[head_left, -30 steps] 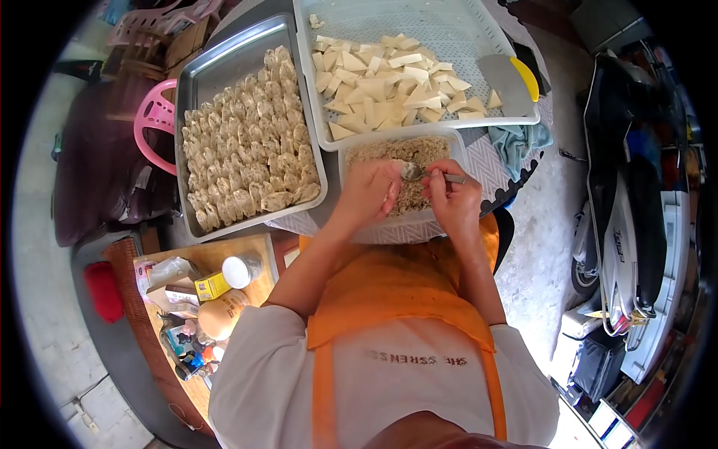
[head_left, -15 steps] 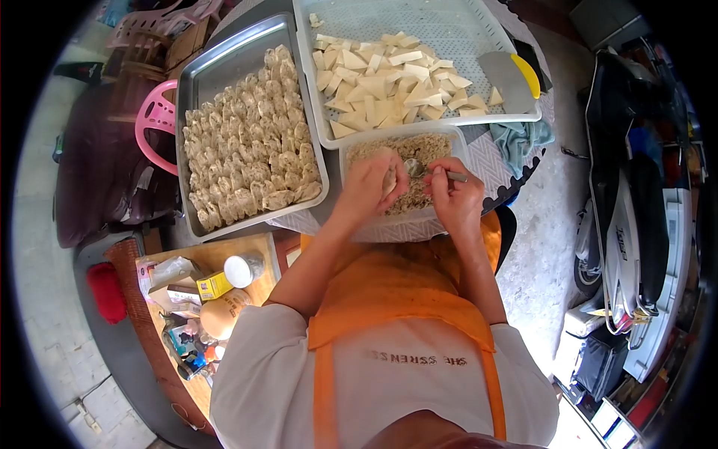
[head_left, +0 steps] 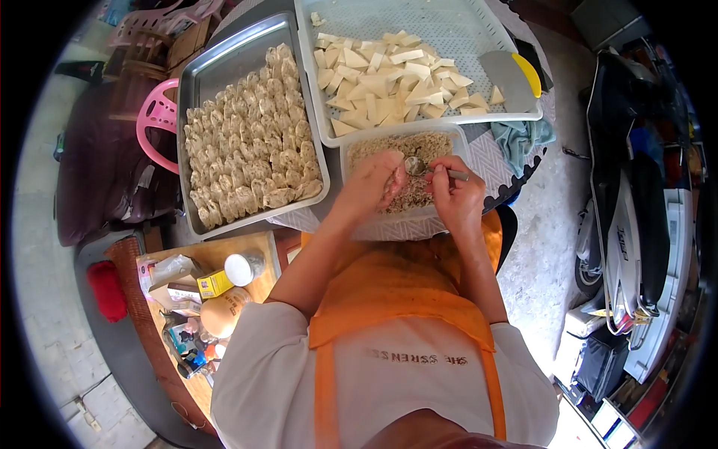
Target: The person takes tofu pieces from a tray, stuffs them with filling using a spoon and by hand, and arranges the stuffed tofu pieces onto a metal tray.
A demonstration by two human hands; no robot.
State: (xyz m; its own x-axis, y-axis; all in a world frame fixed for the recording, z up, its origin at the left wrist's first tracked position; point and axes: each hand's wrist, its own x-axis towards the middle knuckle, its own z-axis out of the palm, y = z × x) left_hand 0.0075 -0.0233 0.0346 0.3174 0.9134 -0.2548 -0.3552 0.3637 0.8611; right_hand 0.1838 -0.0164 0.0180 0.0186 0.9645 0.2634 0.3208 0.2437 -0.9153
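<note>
My right hand (head_left: 458, 187) grips a small metal spoon (head_left: 413, 165), its bowl pointing left towards my other hand. Curled fingers close my left hand (head_left: 374, 183), and whatever lies inside them is hidden. Both hands are over a clear plastic tub (head_left: 462, 142) of crumbly brown filling (head_left: 415, 144). Behind the tub, a white perforated tray (head_left: 449, 37) carries a heap of pale tofu pieces (head_left: 389, 78), many cut as triangles. To the left, rows of filled tofu pieces (head_left: 250, 142) fill most of a metal tray (head_left: 224, 63).
A grey scraper with a yellow grip (head_left: 527, 75) lies in the white tray's right end. Beside it hangs a teal cloth (head_left: 520, 142). A pink chair (head_left: 155, 116) stands left of the metal tray. Lower left, a wooden table (head_left: 262, 258) bears a jar (head_left: 241, 269) and small boxes.
My left hand has turned slightly, and its fingers now hide the pale thing that showed between them. The spoon stays almost in place beside it.
</note>
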